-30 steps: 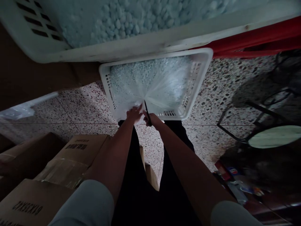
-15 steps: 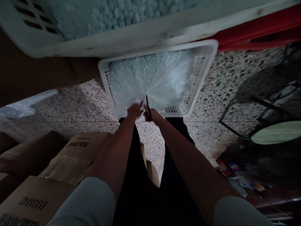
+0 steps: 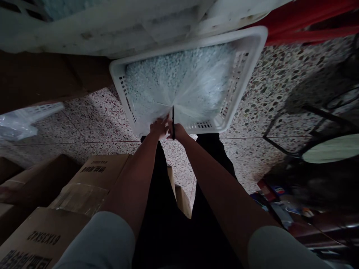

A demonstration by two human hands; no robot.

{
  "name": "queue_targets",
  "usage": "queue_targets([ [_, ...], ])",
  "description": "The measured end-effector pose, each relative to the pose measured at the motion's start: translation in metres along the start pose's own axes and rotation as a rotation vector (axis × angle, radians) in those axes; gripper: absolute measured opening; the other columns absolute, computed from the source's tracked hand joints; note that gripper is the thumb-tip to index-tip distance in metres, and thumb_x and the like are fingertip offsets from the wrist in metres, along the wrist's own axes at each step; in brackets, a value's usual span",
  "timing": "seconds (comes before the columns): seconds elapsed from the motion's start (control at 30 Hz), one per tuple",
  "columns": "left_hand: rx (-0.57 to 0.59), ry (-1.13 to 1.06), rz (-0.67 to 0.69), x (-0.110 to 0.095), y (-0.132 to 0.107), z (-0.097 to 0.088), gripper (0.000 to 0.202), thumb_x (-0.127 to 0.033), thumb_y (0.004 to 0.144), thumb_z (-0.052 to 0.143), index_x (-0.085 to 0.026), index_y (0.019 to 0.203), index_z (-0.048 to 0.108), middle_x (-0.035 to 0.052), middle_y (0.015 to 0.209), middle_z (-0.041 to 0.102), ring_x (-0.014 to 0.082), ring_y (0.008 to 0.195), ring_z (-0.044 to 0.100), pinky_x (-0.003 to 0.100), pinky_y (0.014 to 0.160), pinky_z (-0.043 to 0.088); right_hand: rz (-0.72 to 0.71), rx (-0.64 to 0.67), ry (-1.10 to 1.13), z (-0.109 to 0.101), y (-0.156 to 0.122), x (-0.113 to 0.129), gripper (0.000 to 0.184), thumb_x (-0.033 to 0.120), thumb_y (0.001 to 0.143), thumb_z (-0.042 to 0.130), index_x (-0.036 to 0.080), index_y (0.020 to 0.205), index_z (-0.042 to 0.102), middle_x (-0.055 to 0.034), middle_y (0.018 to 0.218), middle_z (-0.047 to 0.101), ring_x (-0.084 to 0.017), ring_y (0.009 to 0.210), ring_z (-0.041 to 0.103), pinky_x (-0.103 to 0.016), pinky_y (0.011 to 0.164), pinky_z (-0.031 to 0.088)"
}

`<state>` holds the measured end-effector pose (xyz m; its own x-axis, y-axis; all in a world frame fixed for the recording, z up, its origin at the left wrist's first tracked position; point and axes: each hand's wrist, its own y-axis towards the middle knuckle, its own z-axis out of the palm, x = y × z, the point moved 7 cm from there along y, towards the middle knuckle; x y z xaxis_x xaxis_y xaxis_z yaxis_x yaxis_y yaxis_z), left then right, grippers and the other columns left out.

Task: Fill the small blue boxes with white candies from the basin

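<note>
A clear plastic bag [image 3: 193, 87] full of small pale blue-white pieces lies in a white plastic basket [image 3: 244, 78]. Its film is drawn into folds that meet at one point near the basket's front side. My left hand [image 3: 159, 128] is closed on the gathered plastic just below that point, fingers partly hidden. Close beside it, my right hand [image 3: 178, 132] is closed round a thin black strip [image 3: 173, 121], which stretches from the gathered folds down across the fingers. Whether the strip circles the bag's neck I cannot tell.
A larger white basket [image 3: 117, 35] with similar pieces stands above the far rim, beside a red frame [image 3: 303, 24]. Cardboard boxes [image 3: 81, 183] are stacked at left. A stool [image 3: 331, 148] and assorted items stand at right on the speckled floor [image 3: 109, 116].
My view has shifted, so the larger basket shows less of its contents. My hands have drawn closer together at the gathered plastic, and the black strip now stands straighter.
</note>
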<state>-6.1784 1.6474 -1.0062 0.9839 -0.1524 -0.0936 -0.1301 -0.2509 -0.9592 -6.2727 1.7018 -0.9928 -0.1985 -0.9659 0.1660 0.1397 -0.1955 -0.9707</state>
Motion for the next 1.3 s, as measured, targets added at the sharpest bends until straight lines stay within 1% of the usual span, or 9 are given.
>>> queue_targets([
  [0.17, -0.056, -0.155, 0.101, 0.005, 0.0, -0.037, 0.046, -0.021, 0.086, 0.066, -0.027, 0.132, 0.068, 0.0083, 0.128, 0.071, 0.0263, 0.117, 0.065, 0.036, 0.101, 0.05, 0.032, -0.028, -0.054, -0.017, 0.0, -0.003, 0.06, 0.065, 0.091, 0.061, 0.017, 0.056, 0.055, -0.0006, 0.036, 0.048, -0.015, 0.034, 0.057, -0.021, 0.037, 0.039],
  [0.27, -0.215, -0.204, 0.055, 0.015, -0.002, -0.076, 0.024, -0.024, 0.09, 0.06, -0.018, 0.108, 0.075, 0.0124, 0.109, 0.074, 0.0278, 0.106, 0.067, 0.039, 0.098, 0.051, 0.033, -0.027, -0.067, -0.019, -0.002, -0.002, 0.06, 0.066, 0.092, 0.059, 0.016, 0.059, 0.056, 0.0007, 0.036, 0.048, -0.013, 0.033, 0.056, -0.02, 0.037, 0.04],
  [0.37, -0.455, -0.272, 0.169, 0.007, -0.002, -0.111, 0.032, -0.03, 0.087, 0.069, -0.018, 0.117, 0.071, 0.012, 0.114, 0.07, 0.0281, 0.108, 0.064, 0.042, 0.101, 0.049, 0.027, -0.025, -0.066, -0.018, -0.006, 0.0, 0.058, 0.065, 0.093, 0.056, 0.016, 0.063, 0.057, 0.0019, 0.037, 0.048, -0.013, 0.034, 0.056, -0.02, 0.037, 0.041],
  [0.43, -0.502, -0.33, 0.321, -0.009, 0.003, -0.118, 0.04, -0.024, 0.08, 0.077, -0.02, 0.119, 0.071, 0.0094, 0.116, 0.069, 0.0246, 0.105, 0.064, 0.038, 0.1, 0.049, 0.03, -0.021, -0.053, -0.017, -0.008, -0.001, 0.057, 0.064, 0.095, 0.055, 0.016, 0.065, 0.057, 0.0024, 0.037, 0.048, -0.013, 0.035, 0.057, -0.02, 0.037, 0.042],
  [0.63, -0.434, -0.493, 0.42, -0.021, 0.023, -0.102, 0.007, -0.018, 0.083, 0.074, -0.015, 0.088, 0.077, 0.0072, 0.097, 0.072, 0.0171, 0.085, 0.066, 0.03, 0.086, 0.052, 0.055, 0.029, -0.02, -0.008, -0.012, -0.012, 0.058, 0.06, 0.098, 0.052, 0.017, 0.059, 0.054, 0.0028, 0.035, 0.045, -0.012, 0.033, 0.055, -0.019, 0.034, 0.037],
  [0.87, -0.425, -0.834, 0.327, -0.002, 0.021, -0.076, 0.021, -0.035, 0.09, 0.068, -0.018, 0.081, 0.076, 0.0049, 0.088, 0.077, 0.0193, 0.092, 0.071, 0.031, 0.091, 0.051, 0.014, 0.022, 0.02, -0.001, -0.006, -0.02, 0.063, 0.07, 0.095, 0.049, 0.018, 0.059, 0.054, 0.0024, 0.036, 0.046, -0.012, 0.033, 0.056, -0.02, 0.035, 0.04],
  [1.03, -0.546, -1.01, 0.22, 0.002, 0.01, -0.052, 0.025, -0.042, 0.084, 0.072, -0.019, 0.076, 0.07, 0.003, 0.084, 0.072, 0.019, 0.091, 0.068, 0.03, 0.092, 0.05, -0.024, 0.042, -0.012, -0.007, -0.01, -0.015, 0.064, 0.072, 0.093, 0.051, 0.017, 0.061, 0.056, 0.0025, 0.037, 0.047, -0.013, 0.032, 0.056, -0.021, 0.035, 0.039],
  [1.17, -0.558, -1.144, 0.159, 0.0, 0.009, -0.031, 0.027, -0.047, 0.088, 0.064, -0.02, 0.084, 0.068, 0.0046, 0.095, 0.074, 0.0183, 0.096, 0.069, 0.029, 0.092, 0.051, -0.035, 0.053, -0.037, -0.018, -0.02, -0.009, 0.064, 0.075, 0.088, 0.056, 0.017, 0.061, 0.057, 0.003, 0.037, 0.046, -0.013, 0.033, 0.056, -0.021, 0.036, 0.039],
  [1.3, -0.542, -1.207, 0.125, 0.002, 0.018, -0.026, 0.027, -0.046, 0.086, 0.064, -0.02, 0.082, 0.068, 0.0047, 0.094, 0.074, 0.018, 0.095, 0.069, 0.029, 0.089, 0.053, -0.079, 0.031, -0.085, -0.042, -0.039, -0.001, 0.065, 0.078, 0.085, 0.058, 0.018, 0.059, 0.056, 0.0011, 0.039, 0.049, -0.014, 0.038, 0.058, -0.021, 0.039, 0.039],
])
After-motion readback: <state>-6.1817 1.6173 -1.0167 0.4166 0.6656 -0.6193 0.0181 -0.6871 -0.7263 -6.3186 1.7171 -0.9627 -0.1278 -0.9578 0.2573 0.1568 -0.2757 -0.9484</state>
